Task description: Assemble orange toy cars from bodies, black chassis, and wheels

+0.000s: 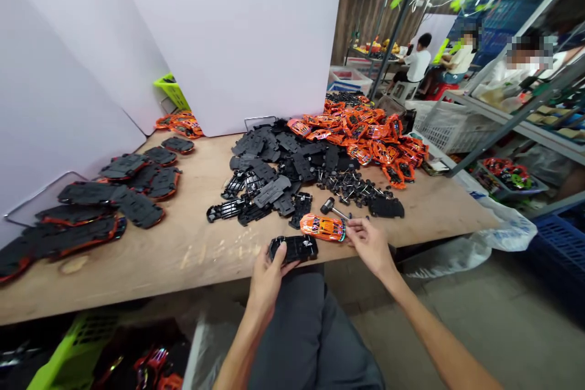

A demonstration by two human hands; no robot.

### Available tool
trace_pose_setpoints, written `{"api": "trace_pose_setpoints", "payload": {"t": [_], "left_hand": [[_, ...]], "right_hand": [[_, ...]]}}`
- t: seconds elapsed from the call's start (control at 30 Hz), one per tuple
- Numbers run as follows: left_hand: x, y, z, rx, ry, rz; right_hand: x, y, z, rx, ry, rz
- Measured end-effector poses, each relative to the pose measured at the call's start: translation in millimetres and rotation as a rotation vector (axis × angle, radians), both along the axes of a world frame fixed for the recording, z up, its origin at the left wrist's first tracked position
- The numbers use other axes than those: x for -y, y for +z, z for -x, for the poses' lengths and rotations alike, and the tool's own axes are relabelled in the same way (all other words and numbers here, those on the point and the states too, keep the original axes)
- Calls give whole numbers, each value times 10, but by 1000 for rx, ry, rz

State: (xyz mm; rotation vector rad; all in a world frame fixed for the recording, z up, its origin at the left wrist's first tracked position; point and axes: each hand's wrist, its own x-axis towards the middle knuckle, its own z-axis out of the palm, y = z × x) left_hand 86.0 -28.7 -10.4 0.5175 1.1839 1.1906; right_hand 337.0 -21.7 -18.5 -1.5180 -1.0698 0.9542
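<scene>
The left hand is closed around a black toy car chassis, with the thumb on top, and holds it just over the front edge of the wooden workbench. The right hand seems to pinch the handle of a small hammer in a narrow grip, with the wrist bent. Between the hands lies an orange toy car shell. A careless swing could scratch this glossy shell, or the chassis could slip and fall to the floor.
</scene>
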Motion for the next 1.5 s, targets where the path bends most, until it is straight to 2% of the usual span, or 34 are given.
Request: {"api": "trace_pose_setpoints", "payload": {"t": [0.07, 0.1, 0.17, 0.27, 0.33, 0.47, 0.57, 0.7, 0.87, 1.03, 1.13, 1.3, 1.4, 1.5], "left_hand": [[-13, 12, 28, -17, -4, 16], [-23, 16, 38, -26, -6, 20], [-46, 20, 57, -46, 1, 25], [-71, 18, 105, -81, -1, 26], [-76, 23, 154, -103, -23, 28], [-94, 51, 260, -67, -121, 20], [-131, 68, 325, 7, -182, 23], [-151, 81, 371, 102, -232, 43], [-120, 12, 355, 37, -241, -27], [-94, -107, 344, -37, -204, -59], [-80, -119, 353, -100, -187, -63], [-90, -107, 299, -189, -170, -70], [-101, -113, 253, -225, -113, -37], [-97, -99, 246, -233, -50, -31]], "right_hand": [[-13, 125, 13, 266, 2, -105], [-35, 186, 26, 425, 53, -180], [-101, 266, 75, 706, 243, -304], [-199, 288, 142, 893, 484, -299], [-218, 309, 151, 875, 523, -258], [-169, 472, 190, 674, 504, -245], [-140, 555, 373, 592, 633, -273], [-149, 436, 679, 573, 795, -321], [-202, 209, 748, 687, 836, -361], [-276, 290, 754, 821, 951, -303], [-305, 348, 788, 945, 959, -319], [-308, 186, 798, 1157, 952, -433], [-312, 121, 799, 1178, 928, -476], [-351, 226, 770, 1076, 959, -417]]}}
